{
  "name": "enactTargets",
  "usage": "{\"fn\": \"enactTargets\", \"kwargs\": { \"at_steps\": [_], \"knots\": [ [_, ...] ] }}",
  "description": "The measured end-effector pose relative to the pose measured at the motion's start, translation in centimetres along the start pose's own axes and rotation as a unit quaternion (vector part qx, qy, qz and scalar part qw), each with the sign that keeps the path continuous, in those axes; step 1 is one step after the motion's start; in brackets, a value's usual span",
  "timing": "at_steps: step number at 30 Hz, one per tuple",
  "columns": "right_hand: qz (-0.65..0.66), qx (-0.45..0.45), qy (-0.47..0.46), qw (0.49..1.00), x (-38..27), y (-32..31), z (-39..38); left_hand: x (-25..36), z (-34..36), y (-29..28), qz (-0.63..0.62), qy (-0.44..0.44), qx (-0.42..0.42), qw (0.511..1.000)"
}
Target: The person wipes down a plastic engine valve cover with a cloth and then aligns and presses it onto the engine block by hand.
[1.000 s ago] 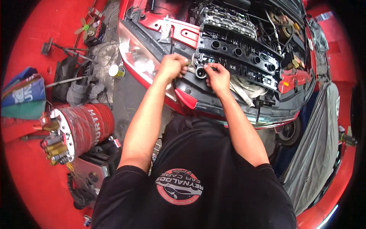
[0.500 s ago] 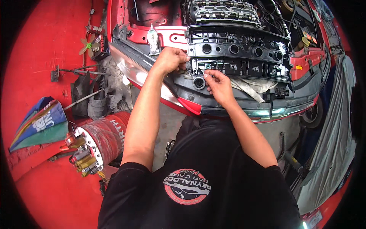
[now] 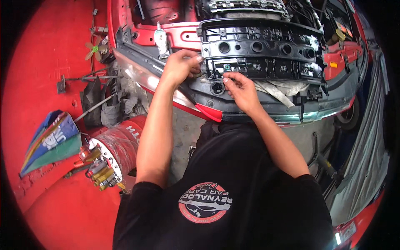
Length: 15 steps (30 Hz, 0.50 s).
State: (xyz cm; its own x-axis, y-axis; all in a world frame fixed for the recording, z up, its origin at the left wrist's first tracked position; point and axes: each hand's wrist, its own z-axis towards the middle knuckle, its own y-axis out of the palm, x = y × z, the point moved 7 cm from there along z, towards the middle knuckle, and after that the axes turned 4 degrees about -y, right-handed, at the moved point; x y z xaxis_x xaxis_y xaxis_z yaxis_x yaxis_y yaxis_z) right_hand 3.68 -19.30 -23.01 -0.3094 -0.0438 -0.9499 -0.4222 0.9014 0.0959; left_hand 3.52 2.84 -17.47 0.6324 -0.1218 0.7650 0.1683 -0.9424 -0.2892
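Note:
A black valve cover [image 3: 271, 50] lies with its ribbed inside upward across the front of a red car. By its left end is my left hand [image 3: 182, 68], thumb and fingers drawn together in a pinch. My right hand [image 3: 242, 91] is at the cover's near left corner, thumb and forefinger pinched at the near edge. Anything thin between the fingers of either hand is too small to make out. Close to my right fingertips sits a round black filler neck [image 3: 217, 88]. A light cloth [image 3: 277, 91] is bunched under the cover's near side.
Beyond the cover is the exposed cylinder head [image 3: 246, 6]. A sealant tube [image 3: 161, 41] rests on the red front panel, left of the cover. A red drum [image 3: 118, 143] with tools on its top stands at lower left. Grey sheeting [image 3: 366, 137] hangs at the right.
The whole view has shifted slightly. Both hands remain at the left end of the valve cover, still pinched, with only small finger movement.

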Motion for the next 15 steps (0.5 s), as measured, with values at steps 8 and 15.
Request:
{"fn": "enactTargets", "kwargs": {
  "at_steps": [8, 15],
  "knots": [
    [-0.045, 0.005, -0.003, 0.999, -0.3, -0.2, -0.2, 0.7, -4.2, 1.9, 0.162, 0.110, 0.138, 0.971],
    [-0.068, -0.013, 0.002, 0.998, -1.3, -0.5, -0.4, 1.6, -4.4, 2.4, 0.170, 0.093, 0.128, 0.973]
  ]
}}
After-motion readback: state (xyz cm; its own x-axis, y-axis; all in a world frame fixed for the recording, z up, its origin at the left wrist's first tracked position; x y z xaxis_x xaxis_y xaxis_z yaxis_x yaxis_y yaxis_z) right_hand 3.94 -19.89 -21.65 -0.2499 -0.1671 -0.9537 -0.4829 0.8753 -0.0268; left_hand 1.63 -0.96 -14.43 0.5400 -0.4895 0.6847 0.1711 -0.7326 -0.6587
